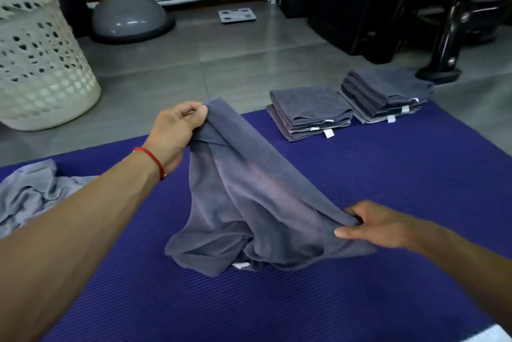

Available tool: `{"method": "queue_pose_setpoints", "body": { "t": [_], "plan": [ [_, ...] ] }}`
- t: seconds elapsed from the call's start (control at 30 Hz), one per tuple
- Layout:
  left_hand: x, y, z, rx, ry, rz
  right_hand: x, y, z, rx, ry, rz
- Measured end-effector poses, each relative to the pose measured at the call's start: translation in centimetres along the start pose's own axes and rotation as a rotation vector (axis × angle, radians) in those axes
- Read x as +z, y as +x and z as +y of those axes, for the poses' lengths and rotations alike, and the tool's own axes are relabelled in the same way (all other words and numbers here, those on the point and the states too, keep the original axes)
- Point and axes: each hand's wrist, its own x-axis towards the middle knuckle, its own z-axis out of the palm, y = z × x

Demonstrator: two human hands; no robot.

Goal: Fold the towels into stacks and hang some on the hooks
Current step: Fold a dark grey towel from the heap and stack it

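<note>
On the mat: a grey towel [249, 197] is held up by two corners above a blue ribbed mat [388, 272], its lower folds sagging onto the mat surface, where a small white tag is seen at the bottom edge.
Left hand: the left hand [177, 131] is raised at the far end of the towel; one corner is pinched between thumb and curled fingers. A red cord bracelet [155, 161] is worn on this wrist.
Right hand: the right hand [371, 225] is kept low, near the mat; the other corner of the towel is gripped between thumb and fingers.
Towel span: the cloth is stretched diagonally between the two hands, with slack hanging in the middle.
Near stack: a stack of folded grey towels [310, 114] is laid at the far edge of the mat, white tags showing toward the camera.
Far stack: a second, taller stack [388, 95] is set just beside the first, to its right, partly on the mat.
Unfolded pile: a crumpled lighter grey cloth [30, 195] is seen at the left edge of the mat.
Floor: a white perforated laundry basket [38, 64] is stood on grey tiles beyond the mat, at left; a grey half-dome balance trainer [130, 17] and a bathroom scale [237, 15] are placed farther back.
</note>
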Motion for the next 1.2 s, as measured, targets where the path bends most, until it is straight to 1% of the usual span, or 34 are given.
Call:
{"method": "queue_pose_setpoints", "body": {
  "t": [0.07,0.13,0.27,0.3,0.33,0.4,0.43,0.47,0.53,0.57,0.63,0.7,0.8,0.83,0.97,1.07,1.13,1.2],
  "plan": [
    [0.8,0.0,-0.9,0.019,0.011,-0.026,1.4,-0.7,2.3,0.021,0.072,0.061],
    [1.3,0.1,-2.0,0.021,0.028,-0.027,1.2,-1.4,3.6,0.018,0.222,0.190],
    [1.4,0.9,-4.0,-0.054,-0.041,0.070,-1.6,-3.3,4.3,-0.127,0.833,0.512],
    [1.6,0.9,-4.4,-0.086,-0.058,0.085,-1.8,-3.6,4.6,-0.130,0.964,0.551],
    [1.7,0.8,-4.9,-0.123,-0.069,0.092,-1.5,-3.5,4.9,-0.121,1.066,0.539],
    [1.6,0.3,-6.0,-0.183,-0.065,0.099,0.7,-2.9,5.0,-0.055,1.163,0.453],
    [1.4,-0.1,-6.6,-0.196,-0.045,0.099,2.1,-2.4,5.0,0.009,1.168,0.437],
    [1.1,-0.4,-7.0,-0.199,-0.020,0.097,3.3,-1.9,4.9,0.066,1.173,0.461],
    [0.5,-1.1,-7.4,-0.187,0.004,0.105,4.1,-0.8,4.3,0.146,1.217,0.599],
    [0.2,-1.5,-7.2,-0.180,-0.007,0.111,3.6,-0.3,4.0,0.156,1.262,0.673],
    [-0.2,-2.2,-7.1,-0.174,-0.029,0.108,1.6,0.8,3.8,0.112,1.360,0.792],
    [-0.4,-2.9,-6.9,-0.178,-0.041,0.095,0.1,1.7,3.8,0.062,1.335,0.849],
    [-0.9,-3.6,-6.7,-0.198,-0.074,0.100,0.0,2.8,3.8,0.060,1.050,0.865],
    [-1.2,-3.8,-6.7,-0.202,-0.082,0.109,0.2,3.2,3.8,0.073,1.011,0.883],
    [-2.1,-4.9,-6.5,-0.194,-0.087,0.082,0.1,4.8,3.7,0.093,1.027,0.962],
    [-2.2,-5.7,-6.3,-0.200,-0.127,0.071,-0.2,5.8,2.9,0.149,0.978,1.015],
    [-2.4,-5.9,-6.4,-0.210,-0.141,0.094,-0.2,6.4,2.4,0.176,0.966,1.019],
    [-2.9,-6.0,-6.6,-0.221,-0.153,0.136,-0.2,6.9,2.0,0.176,0.883,0.995]
  ]
}}
